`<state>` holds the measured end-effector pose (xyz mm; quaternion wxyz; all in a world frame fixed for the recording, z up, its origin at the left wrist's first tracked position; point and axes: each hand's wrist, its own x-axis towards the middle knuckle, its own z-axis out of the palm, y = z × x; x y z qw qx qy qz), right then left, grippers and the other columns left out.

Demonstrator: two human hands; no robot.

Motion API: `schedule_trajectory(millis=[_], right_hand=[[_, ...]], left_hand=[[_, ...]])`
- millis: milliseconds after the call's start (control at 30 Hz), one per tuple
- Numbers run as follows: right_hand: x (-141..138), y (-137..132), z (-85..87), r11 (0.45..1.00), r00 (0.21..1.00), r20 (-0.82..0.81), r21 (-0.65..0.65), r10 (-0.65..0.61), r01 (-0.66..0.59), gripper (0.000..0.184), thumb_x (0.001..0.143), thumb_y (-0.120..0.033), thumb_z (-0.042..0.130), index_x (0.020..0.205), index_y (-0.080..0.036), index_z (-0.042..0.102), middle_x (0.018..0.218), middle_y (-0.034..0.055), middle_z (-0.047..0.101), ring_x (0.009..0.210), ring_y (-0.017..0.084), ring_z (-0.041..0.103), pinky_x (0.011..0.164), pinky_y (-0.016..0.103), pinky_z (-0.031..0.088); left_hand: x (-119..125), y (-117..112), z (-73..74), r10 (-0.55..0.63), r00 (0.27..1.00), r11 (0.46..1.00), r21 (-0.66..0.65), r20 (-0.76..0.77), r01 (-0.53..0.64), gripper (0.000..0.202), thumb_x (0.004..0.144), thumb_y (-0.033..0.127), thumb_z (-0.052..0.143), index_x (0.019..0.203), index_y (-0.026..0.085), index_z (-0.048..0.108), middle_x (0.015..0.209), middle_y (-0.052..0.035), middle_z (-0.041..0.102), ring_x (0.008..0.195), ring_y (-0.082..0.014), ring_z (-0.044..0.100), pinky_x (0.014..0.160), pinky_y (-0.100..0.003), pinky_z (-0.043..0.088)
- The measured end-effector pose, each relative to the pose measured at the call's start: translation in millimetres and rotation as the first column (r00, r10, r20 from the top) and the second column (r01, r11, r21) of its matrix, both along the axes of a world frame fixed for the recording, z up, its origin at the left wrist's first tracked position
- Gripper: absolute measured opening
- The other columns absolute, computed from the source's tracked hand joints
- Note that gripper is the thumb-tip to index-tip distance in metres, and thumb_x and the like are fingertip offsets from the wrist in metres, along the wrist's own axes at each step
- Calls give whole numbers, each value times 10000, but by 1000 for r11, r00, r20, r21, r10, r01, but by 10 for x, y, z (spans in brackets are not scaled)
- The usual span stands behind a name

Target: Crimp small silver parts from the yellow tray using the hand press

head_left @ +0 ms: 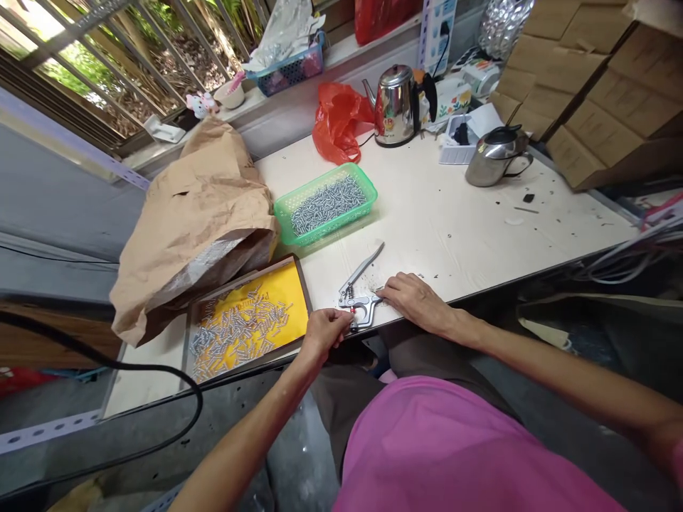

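While the left hand (326, 330) is pinching at one end of the hand-press pliers (367, 301), the right hand (417, 299) is touching the other, half-curled, grip unclear. They are lying at the table's (416, 217) near edge.

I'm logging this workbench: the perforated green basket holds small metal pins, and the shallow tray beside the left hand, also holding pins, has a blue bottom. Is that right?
Not quite: in the head view, the shallow tray has a yellow bottom, not a blue one. It does hold small metal pins beside the left hand, and the perforated green basket holds them too.
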<state>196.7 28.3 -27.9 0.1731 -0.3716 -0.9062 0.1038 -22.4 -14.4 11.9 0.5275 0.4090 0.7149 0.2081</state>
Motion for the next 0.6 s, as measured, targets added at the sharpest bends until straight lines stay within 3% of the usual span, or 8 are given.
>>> schedule_trajectory(millis=[200, 300, 367, 433, 500, 600], right_hand=[[-4, -26, 17, 1000, 1000, 7, -10, -7, 7, 214, 935, -163, 472, 1031, -185, 662, 901, 75, 615, 864, 203, 506, 766, 328, 362], [32, 34, 75, 997, 1000, -1, -67, 31, -31, 208, 927, -262, 518, 1058, -181, 657, 1011, 105, 623, 942, 223, 532, 804, 344, 399], [66, 145, 125, 994, 997, -13, -83, 75, -76, 366, 882, -377, 591, 1186, -174, 605, 1240, 158, 556, 1131, 270, 493, 902, 391, 402], [91, 311, 167, 991, 994, 18, -80, 107, -105, 632, 808, -480, 660, 1329, -161, 498, 1436, 206, 391, 1316, 332, 348, 1009, 477, 344], [95, 502, 191, 987, 986, 95, -99, 137, -128, 835, 733, -565, 698, 1399, -150, 414, 1499, 225, 294, 1388, 376, 224, 1060, 551, 268], [65, 747, 197, 969, 958, 182, -152, 220, -193, 968, 640, -652, 717, 1407, -153, 403, 1456, 215, 368, 1385, 408, 209, 1067, 592, 231]], left_hand=[[-14, 70, 12, -30, 999, 988, -152, -32, 25, 313, 711, 369, 707, 559, 151, 541, 411, 70, 446, 335, -30, 342, 352, -168, 239], [-27, 117, 24, -68, 998, 979, -193, -19, 63, 301, 707, 370, 717, 575, 145, 566, 432, 62, 469, 353, -32, 363, 359, -165, 242], [-34, 134, 23, -81, 997, 976, -203, -9, 77, 304, 706, 372, 718, 574, 142, 569, 441, 58, 478, 361, -32, 373, 362, -163, 247], [-37, 138, 20, -74, 997, 975, -213, -3, 71, 315, 693, 385, 729, 577, 139, 570, 454, 55, 491, 363, -30, 379, 363, -162, 252], [-32, 134, 19, -56, 998, 975, -217, -4, 54, 335, 672, 405, 747, 579, 137, 567, 463, 56, 499, 359, -27, 375, 360, -162, 256], [-18, 123, 28, -40, 999, 974, -222, -17, 36, 367, 665, 421, 756, 556, 146, 538, 431, 64, 474, 344, -26, 366, 351, -159, 258]])
